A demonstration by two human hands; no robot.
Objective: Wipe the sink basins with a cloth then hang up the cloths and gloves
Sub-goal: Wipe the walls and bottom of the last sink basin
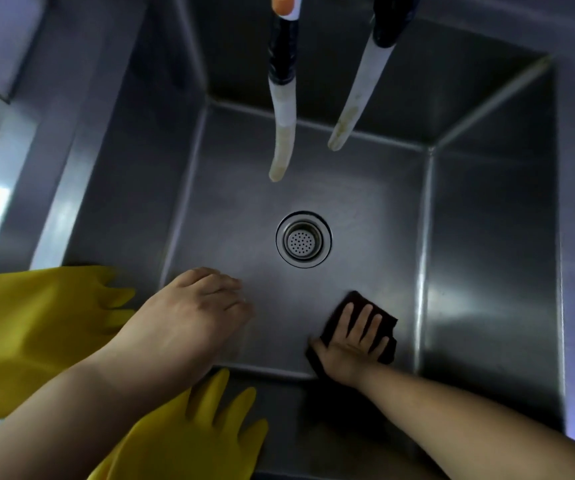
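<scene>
Two pale, stained hoses hang from twelve o'clock, the left hose [281,109] with a dark sleeve and orange top, the right hose [358,95] slanting, above a round perforated drain strainer [303,240] at centre.

Dim, bluish light; soft glare streaks the steel sink [486,306] walls and left rim, brightest at the left edge. Wide-angle bending at the borders; near forearms and yellow gloves [36,334] slightly blurred

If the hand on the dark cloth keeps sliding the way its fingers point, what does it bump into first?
The right hand, pressing the dark brown cloth flat on the steel sink floor, points up and slightly right. The floor ahead looks bare, so it would probably meet the back wall first, passing right of the round drain strainer.
</scene>
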